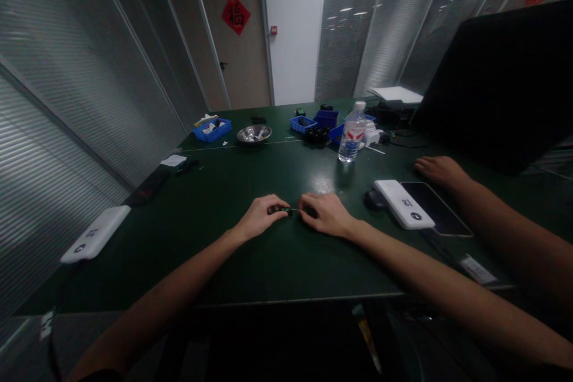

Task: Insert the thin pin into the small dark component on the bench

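My left hand [260,215] and my right hand [326,213] rest close together on the dark green table [224,262]. Between their fingertips they pinch a small dark part [283,210]; its shape is too small and dim to make out. Both hands have their fingers curled on it. The part sits just above or on the tabletop, near the table's middle.
Another person's forearm and hand [441,170] lie at the right, beside a phone [436,208] and a white power bank [404,204]. A water bottle [352,132], blue bins [213,129], a metal bowl [254,133] stand farther back. Another white power bank [95,234] lies at left. A dark monitor [505,83] stands at right.
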Tool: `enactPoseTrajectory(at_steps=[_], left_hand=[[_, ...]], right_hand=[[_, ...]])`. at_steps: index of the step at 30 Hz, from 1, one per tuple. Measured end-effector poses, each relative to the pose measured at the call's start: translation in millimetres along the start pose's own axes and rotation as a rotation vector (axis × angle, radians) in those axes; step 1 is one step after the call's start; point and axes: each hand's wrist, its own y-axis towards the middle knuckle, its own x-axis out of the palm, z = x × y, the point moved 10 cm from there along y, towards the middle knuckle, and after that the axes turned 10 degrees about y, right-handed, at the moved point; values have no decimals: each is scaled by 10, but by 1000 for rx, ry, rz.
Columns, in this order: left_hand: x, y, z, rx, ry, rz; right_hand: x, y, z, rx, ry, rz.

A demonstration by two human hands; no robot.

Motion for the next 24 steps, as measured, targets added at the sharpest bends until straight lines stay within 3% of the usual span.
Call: enactPoseTrajectory(at_steps=[24], left_hand=[[-26, -44, 116, 72, -9, 32]], right_hand=[[46, -18, -111, -63, 47, -33]])
